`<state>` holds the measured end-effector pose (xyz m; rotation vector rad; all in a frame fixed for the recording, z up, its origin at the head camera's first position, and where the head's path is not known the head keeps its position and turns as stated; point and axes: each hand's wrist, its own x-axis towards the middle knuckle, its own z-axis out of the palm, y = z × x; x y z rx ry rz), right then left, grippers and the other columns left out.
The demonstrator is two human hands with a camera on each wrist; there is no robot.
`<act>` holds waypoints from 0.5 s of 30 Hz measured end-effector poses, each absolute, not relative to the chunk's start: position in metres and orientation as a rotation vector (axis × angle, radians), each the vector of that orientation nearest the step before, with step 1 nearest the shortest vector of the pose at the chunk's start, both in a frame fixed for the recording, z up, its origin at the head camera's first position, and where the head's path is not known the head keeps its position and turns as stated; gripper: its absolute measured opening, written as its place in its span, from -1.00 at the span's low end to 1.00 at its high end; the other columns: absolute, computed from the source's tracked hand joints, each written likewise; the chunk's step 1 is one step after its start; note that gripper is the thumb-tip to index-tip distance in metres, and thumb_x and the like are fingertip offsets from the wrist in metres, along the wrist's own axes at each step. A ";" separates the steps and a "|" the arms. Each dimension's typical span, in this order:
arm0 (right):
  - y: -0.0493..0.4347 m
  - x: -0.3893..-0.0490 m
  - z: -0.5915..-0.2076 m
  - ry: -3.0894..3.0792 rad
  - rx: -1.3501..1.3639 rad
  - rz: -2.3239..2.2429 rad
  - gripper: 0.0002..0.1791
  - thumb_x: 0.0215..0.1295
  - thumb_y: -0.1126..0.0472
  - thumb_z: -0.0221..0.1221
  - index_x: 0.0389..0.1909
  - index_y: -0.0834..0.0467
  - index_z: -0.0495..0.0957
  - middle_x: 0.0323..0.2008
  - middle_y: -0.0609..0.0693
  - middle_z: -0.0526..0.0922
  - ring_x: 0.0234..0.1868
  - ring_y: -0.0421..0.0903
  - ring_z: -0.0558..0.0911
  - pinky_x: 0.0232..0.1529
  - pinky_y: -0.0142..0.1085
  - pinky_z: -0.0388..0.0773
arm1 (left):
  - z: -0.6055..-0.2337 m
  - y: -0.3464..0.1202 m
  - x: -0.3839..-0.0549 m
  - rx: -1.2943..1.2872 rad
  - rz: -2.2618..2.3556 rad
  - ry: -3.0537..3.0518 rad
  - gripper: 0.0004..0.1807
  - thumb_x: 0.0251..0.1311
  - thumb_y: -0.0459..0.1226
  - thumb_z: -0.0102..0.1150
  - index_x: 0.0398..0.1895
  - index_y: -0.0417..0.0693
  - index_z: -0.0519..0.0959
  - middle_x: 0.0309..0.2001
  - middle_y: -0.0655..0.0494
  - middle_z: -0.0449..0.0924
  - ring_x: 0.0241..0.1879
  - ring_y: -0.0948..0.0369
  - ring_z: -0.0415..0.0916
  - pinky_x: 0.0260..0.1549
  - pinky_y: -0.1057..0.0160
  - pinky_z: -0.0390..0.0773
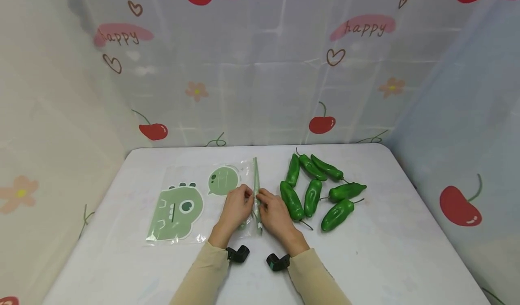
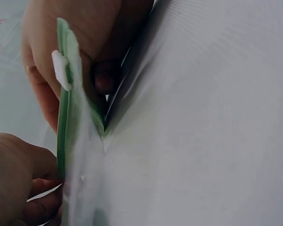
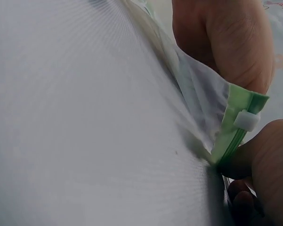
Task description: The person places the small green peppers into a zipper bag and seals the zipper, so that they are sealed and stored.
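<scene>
A clear zip bag (image 1: pixel 178 214), printed with a green dinosaur and a speech bubble, lies flat with its green zip edge (image 1: pixel 256 172) to the right. My left hand (image 1: pixel 235 205) pinches the bag's mouth from the left side. Facing it, my right hand (image 1: pixel 277 212) pinches the same edge, its thumb and fingers on the green strip. A white slider (image 3: pixel 247 121) sits near the strip's end, close to the right thumb; the left wrist view also shows this slider (image 2: pixel 61 70). Between the hands, the bag's layers stand slightly apart. Some fingertips are hidden behind the strip.
Several green peppers (image 1: pixel 312 197) lie loosely grouped to the right of the bag, the closest one (image 1: pixel 291 201) right beside my right hand. A white table (image 1: pixel 390 251) carries everything. Printed curtains (image 1: pixel 260 93) stand behind and at both sides.
</scene>
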<state>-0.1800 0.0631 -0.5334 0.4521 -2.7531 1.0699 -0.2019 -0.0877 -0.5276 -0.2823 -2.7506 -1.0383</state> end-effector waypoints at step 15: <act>0.063 -0.179 -0.534 -2.720 0.507 1.022 -0.69 0.34 0.40 0.21 0.07 0.24 0.73 0.21 0.09 0.69 -0.04 0.13 0.68 0.05 -0.02 0.59 | -0.519 -0.096 -0.199 -0.182 -1.074 -2.702 -0.92 0.38 -0.39 0.16 -0.12 -0.11 0.53 -0.34 -0.03 0.72 -0.39 0.10 0.64 -0.39 0.12 0.59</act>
